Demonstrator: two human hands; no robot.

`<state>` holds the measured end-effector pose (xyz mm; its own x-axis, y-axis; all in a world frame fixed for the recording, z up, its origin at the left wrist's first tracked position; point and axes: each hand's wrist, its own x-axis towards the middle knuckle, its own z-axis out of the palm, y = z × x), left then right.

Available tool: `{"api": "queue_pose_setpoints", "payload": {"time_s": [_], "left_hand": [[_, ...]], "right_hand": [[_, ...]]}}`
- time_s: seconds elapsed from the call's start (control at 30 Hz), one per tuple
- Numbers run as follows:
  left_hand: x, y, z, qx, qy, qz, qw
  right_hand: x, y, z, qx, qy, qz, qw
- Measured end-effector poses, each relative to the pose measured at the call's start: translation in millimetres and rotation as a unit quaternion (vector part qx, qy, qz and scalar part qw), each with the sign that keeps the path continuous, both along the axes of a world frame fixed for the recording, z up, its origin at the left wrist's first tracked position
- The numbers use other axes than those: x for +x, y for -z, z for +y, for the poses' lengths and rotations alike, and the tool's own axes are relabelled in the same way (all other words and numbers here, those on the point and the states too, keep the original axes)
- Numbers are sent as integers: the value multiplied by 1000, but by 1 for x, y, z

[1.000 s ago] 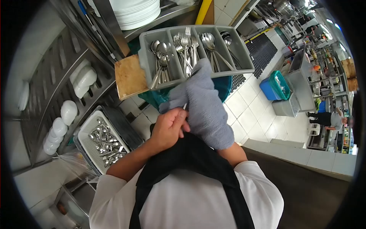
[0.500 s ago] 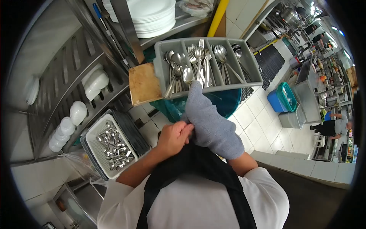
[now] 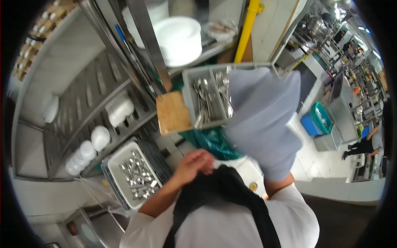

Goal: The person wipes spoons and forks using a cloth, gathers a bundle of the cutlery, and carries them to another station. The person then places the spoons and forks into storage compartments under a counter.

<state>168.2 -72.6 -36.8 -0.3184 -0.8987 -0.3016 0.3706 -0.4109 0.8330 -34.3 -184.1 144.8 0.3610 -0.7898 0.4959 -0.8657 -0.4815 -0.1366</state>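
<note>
A grey cloth (image 3: 264, 120) covers my right hand and most of that forearm; only bare skin near the elbow (image 3: 280, 186) shows. Spread wide and smeared by motion, the cloth lies over the right part of a grey cutlery tray (image 3: 187, 91). Spoons (image 3: 202, 97) fill the tray's left compartment, with forks (image 3: 223, 84) in the one beside it. In front of my apron (image 3: 215, 186), my left hand (image 3: 194, 165) is closed with its fingers curled and blurred; what they hold, if anything, cannot be made out. Fingers of the right hand are hidden.
At lower left, a white basket (image 3: 111, 165) of loose cutlery sits in a dark crate. White bowls (image 3: 100, 138) line the slatted rack. Stacked plates (image 3: 178, 43) stand behind the tray, beside a yellow pipe (image 3: 247, 31). A wooden board (image 3: 173, 113) adjoins the tray; green plastic (image 3: 213, 142) hangs below.
The cloth-covered right hand has swung right, and the cloth has spread over the tray's right compartments. My left hand is now apart from the cloth. The whole view has shifted.
</note>
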Motion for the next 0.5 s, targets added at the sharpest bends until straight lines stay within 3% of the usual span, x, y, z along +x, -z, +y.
{"api": "queue_pose_setpoints", "payload": {"time_s": [0.1,0.17,0.27,0.37,0.5], "left_hand": [[-22,-5,-17,75,-50,176,980],[-22,-11,-28,60,-93,244,963],[-9,-29,-41,12,-128,279,952],[19,-60,-51,-51,-154,237,958],[54,-105,-60,-130,-199,166,957]], "right_hand": [[14,60,19,150,-232,28,961],[12,51,15,64,-305,-66,948],[-11,46,13,118,-306,-177,928],[-31,79,13,111,-213,-250,938],[-50,116,21,231,-130,-352,898]]}}
